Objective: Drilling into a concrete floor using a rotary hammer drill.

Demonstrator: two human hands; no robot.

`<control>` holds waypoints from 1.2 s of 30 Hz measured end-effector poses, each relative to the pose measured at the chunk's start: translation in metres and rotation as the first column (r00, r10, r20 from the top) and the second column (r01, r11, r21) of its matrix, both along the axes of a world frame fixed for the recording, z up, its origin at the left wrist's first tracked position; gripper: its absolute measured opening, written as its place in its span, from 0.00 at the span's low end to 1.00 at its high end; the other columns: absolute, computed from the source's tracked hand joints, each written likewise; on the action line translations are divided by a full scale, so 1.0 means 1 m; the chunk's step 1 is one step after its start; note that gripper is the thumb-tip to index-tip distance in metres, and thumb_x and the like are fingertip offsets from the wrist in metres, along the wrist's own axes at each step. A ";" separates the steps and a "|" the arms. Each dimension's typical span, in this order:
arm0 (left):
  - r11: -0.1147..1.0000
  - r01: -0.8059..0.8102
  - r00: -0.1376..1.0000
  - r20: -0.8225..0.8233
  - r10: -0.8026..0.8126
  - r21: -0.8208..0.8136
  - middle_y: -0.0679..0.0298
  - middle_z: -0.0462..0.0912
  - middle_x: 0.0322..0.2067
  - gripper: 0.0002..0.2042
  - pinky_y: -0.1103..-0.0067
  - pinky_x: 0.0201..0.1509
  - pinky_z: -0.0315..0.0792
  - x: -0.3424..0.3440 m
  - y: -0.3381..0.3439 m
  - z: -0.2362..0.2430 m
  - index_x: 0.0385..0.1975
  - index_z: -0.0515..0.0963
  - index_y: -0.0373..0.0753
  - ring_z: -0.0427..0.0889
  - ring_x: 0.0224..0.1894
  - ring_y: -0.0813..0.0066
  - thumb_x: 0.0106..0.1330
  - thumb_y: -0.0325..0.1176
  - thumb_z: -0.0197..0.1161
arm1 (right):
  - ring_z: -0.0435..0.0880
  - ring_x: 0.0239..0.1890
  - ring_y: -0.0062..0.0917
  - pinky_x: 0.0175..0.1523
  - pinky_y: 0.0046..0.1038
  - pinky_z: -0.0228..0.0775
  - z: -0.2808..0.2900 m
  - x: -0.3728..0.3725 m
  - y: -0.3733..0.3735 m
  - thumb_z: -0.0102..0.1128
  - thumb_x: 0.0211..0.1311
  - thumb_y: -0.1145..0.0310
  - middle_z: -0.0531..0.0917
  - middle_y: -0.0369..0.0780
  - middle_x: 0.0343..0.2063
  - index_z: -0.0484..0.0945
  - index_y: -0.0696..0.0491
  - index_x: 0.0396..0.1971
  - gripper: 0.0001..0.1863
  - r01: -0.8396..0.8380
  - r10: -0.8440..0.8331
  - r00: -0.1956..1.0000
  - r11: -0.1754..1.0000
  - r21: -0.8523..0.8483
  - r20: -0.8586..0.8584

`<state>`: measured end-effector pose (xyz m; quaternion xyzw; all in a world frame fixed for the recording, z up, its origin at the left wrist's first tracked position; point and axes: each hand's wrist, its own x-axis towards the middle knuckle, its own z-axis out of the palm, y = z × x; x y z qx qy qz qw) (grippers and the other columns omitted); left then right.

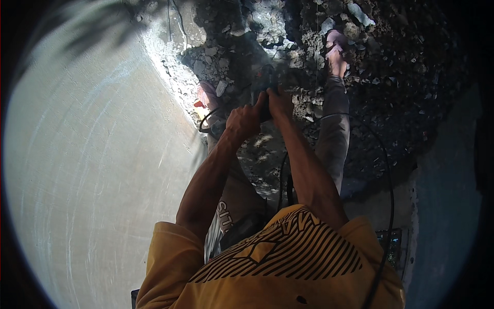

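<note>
Both my arms reach forward over the broken ground to a dark, corded power tool (264,85); shadow hides its exact kind and working end. My left hand (243,121) is closed at the tool's near left side, with its thumb pointing forward along it. On the other side, my right hand (280,104) wraps round the tool's body. Rubble (218,64) lies in front of the tool and around it. A black cable (383,149) loops along my right side.
My feet stand apart on the rubble, the left foot (207,94) near the tool and the right foot (336,49) farther forward. A smooth pale wall (92,170) rises on the left. At the upper left a thin wire (180,23) hangs over sunlit debris.
</note>
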<state>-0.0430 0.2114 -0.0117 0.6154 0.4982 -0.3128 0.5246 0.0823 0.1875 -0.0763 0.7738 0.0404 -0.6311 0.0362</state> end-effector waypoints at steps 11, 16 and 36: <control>1.000 -0.022 0.999 -0.024 0.023 0.003 0.44 0.84 0.28 0.43 0.53 0.34 0.77 -0.002 0.008 0.002 0.70 0.50 0.51 0.84 0.33 0.40 0.55 0.31 0.67 | 0.77 0.59 0.48 0.62 0.40 0.72 0.009 -0.005 0.011 0.58 0.61 0.51 0.77 0.53 0.57 0.70 0.49 0.65 0.33 -0.008 0.009 0.999 1.000 -0.018 0.037; 1.000 -0.017 1.000 -0.025 0.018 0.006 0.44 0.84 0.28 0.42 0.54 0.34 0.78 -0.004 0.009 0.002 0.70 0.51 0.51 0.85 0.33 0.40 0.54 0.29 0.65 | 0.77 0.59 0.48 0.62 0.40 0.71 0.007 -0.007 0.009 0.57 0.61 0.51 0.77 0.52 0.57 0.69 0.49 0.66 0.33 -0.013 0.013 0.999 1.000 -0.017 0.044; 1.000 0.020 1.000 0.002 -0.020 0.019 0.43 0.84 0.30 0.39 0.58 0.35 0.81 -0.002 0.002 0.008 0.70 0.53 0.46 0.86 0.34 0.45 0.56 0.26 0.61 | 0.76 0.59 0.48 0.63 0.41 0.70 0.002 -0.004 -0.005 0.58 0.62 0.52 0.76 0.53 0.58 0.69 0.48 0.66 0.33 -0.007 0.007 1.000 1.000 0.012 0.009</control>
